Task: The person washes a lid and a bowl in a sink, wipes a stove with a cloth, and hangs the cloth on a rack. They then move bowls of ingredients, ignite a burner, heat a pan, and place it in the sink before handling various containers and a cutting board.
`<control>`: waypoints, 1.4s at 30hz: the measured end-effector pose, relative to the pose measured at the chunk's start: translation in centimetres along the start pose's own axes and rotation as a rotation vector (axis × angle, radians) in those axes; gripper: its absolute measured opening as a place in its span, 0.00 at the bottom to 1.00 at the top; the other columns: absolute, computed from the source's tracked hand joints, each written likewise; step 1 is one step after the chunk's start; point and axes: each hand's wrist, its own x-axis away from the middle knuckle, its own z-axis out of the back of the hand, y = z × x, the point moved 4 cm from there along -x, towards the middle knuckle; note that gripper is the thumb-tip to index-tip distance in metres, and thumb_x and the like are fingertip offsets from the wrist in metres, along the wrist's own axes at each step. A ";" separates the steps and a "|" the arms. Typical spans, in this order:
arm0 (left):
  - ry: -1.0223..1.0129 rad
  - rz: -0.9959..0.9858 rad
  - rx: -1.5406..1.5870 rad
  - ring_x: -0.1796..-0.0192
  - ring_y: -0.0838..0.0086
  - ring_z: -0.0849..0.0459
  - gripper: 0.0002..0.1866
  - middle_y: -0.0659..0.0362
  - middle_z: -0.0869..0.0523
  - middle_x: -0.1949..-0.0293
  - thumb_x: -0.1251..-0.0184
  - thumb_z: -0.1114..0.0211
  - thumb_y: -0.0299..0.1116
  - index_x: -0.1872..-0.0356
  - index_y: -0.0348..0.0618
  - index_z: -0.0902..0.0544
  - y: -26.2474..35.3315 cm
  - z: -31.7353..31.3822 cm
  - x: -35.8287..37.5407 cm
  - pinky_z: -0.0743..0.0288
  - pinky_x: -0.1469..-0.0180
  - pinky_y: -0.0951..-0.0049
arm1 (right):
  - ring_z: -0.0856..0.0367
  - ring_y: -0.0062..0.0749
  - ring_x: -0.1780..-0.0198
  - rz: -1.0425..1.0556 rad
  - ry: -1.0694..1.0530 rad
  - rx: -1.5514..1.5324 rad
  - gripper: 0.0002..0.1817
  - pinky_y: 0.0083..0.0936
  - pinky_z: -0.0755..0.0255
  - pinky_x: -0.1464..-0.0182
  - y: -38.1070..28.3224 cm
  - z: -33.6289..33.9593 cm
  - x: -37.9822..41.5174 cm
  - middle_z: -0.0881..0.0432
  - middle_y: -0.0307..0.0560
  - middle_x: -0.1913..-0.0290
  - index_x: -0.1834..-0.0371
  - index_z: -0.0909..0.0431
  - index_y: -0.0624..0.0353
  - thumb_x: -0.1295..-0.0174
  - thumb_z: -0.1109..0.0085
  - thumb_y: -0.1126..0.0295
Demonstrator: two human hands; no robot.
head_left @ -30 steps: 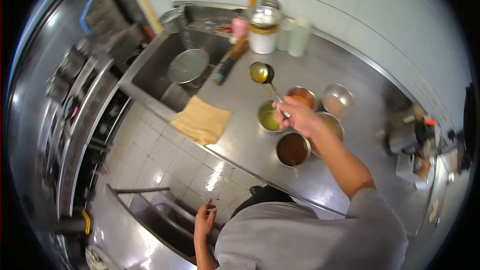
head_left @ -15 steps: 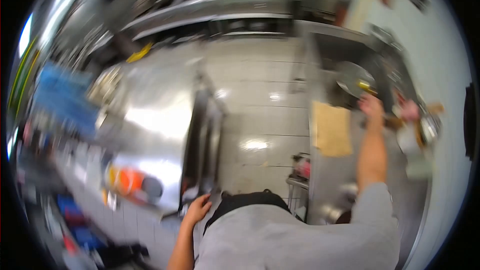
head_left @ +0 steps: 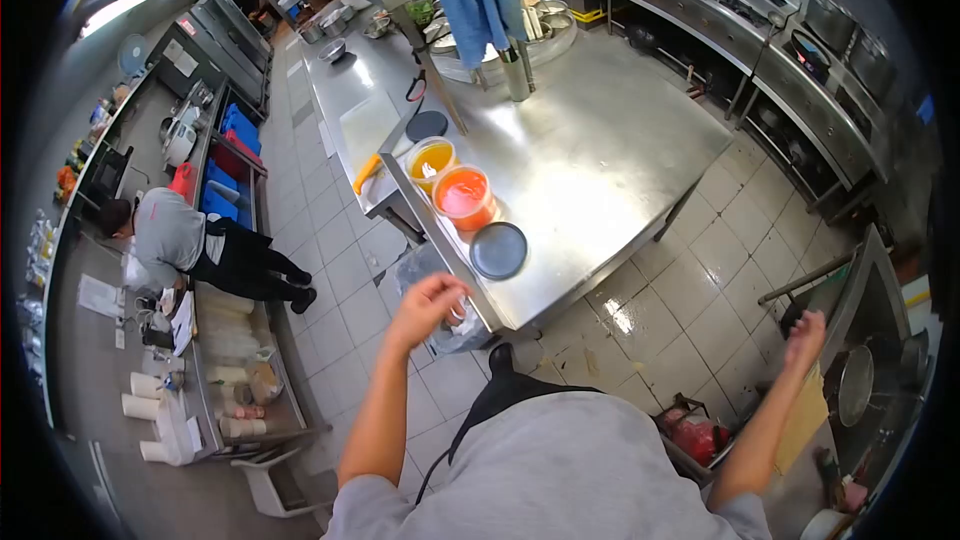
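Note:
My left hand (head_left: 430,310) hovers by the near corner of the steel table (head_left: 620,200), over a clear plastic bag (head_left: 468,332); its fingers are loosely bent and I see nothing held. To the right, my right hand (head_left: 804,342) is raised beside the sink (head_left: 862,290), fingers stretched out with nothing in them. On the table stand a tub of orange-red liquid (head_left: 464,197) with something pink in it and a tub of yellow liquid (head_left: 431,160). A dark round lid (head_left: 498,250) lies close to my left hand, and another dark lid (head_left: 427,125) lies behind the tubs.
A yellow-handled knife (head_left: 368,173) lies by a white cutting board (head_left: 370,125). Blue cloths (head_left: 475,0) hang over the table. A person (head_left: 170,230) bends at the left counter. Stoves (head_left: 740,15) line the back right. A round strainer (head_left: 855,385) sits in the sink.
My view has swung left from the sink to the steel table. My right hand has drawn back from the sink and the yellow item there. My left hand has risen beside the table corner.

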 end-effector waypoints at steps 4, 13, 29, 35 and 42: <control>0.306 -0.241 -0.016 0.68 0.81 0.20 0.09 0.59 0.15 0.63 0.33 0.38 0.33 0.59 0.39 0.21 4.5 10.5 -7.1 0.26 0.69 0.81 | 0.29 0.18 0.69 -0.082 -0.357 0.352 0.21 0.18 0.31 0.69 7.0 -19.6 15.2 0.23 0.37 0.64 0.37 0.31 0.55 0.33 0.48 0.68; 0.518 -0.317 -0.516 0.55 0.62 0.16 0.19 0.50 0.14 0.57 0.40 0.34 0.37 0.52 0.34 0.19 2.9 26.2 -31.5 0.23 0.51 0.67 | 0.39 0.58 0.32 0.307 -0.974 1.149 0.44 0.40 0.39 0.32 16.6 -50.2 38.7 0.39 0.63 0.31 0.31 0.37 0.60 0.53 0.27 0.62; 0.346 0.235 -0.977 0.47 0.52 0.17 0.24 0.44 0.20 0.45 0.50 0.30 0.34 0.50 0.37 0.20 -4.5 30.8 -46.3 0.21 0.49 0.58 | 0.20 0.33 0.61 0.194 -0.426 0.795 0.13 0.27 0.26 0.60 14.6 -54.1 34.8 0.18 0.52 0.60 0.63 0.30 0.62 0.41 0.35 0.69; -0.100 0.154 -1.349 0.28 0.46 0.40 0.61 0.57 0.47 0.24 0.70 0.15 0.39 0.27 0.62 0.42 -3.6 26.7 -46.4 0.35 0.34 0.47 | 0.37 0.50 0.30 0.664 -1.166 1.107 0.18 0.44 0.44 0.29 12.2 -64.0 43.0 0.31 0.48 0.33 0.62 0.29 0.55 0.52 0.28 0.67; -0.132 0.121 -1.690 0.30 0.41 0.38 0.66 0.58 0.51 0.23 0.74 0.14 0.39 0.26 0.67 0.46 -4.3 25.4 -47.3 0.30 0.39 0.44 | 0.47 0.41 0.24 0.682 -1.406 1.230 0.22 0.47 0.53 0.25 14.4 -65.1 43.5 0.38 0.40 0.27 0.47 0.23 0.49 0.47 0.34 0.66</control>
